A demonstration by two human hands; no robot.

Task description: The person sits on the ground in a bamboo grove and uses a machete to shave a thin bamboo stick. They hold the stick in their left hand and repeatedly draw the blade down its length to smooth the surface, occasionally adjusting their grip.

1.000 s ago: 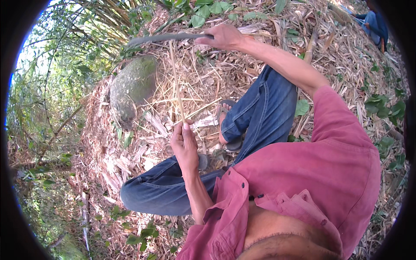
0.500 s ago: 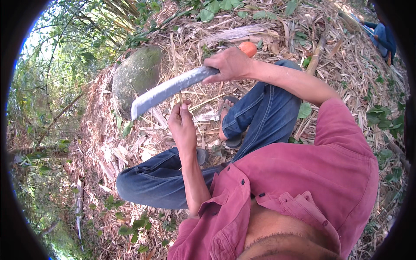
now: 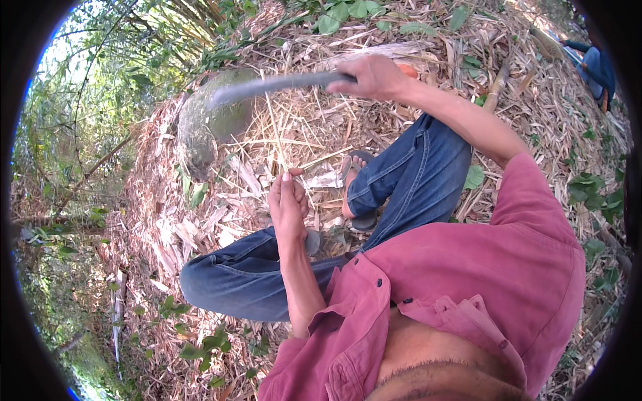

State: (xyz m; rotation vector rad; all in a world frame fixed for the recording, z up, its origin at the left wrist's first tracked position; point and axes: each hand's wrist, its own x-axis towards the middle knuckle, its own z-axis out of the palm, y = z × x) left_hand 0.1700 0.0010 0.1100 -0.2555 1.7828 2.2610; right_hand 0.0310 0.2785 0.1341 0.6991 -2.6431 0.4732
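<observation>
In my right hand is the handle of a machete, my fingers wrapped round it. Its long grey blade points left and is smeared by motion, with the tip in front of a mossy stone. Nearer to me, my left hand pinches the near end of a thin pale strip, perhaps split bamboo. From my fingertips the strip runs away from me, and its far part passes by the blade; whether they touch I cannot tell. Several similar pale strips lie scattered on the ground beyond my left hand.
The mossy stone stands at the far left. Behind my right wrist an orange object is mostly hidden. My bent legs in jeans flank the work area. Dry leaf litter covers the ground, and another person is at the far right.
My right hand has lifted the machete away from me and slightly right; its blade now looks narrower. My left hand has shifted a little nearer and right, still pinching the strip.
</observation>
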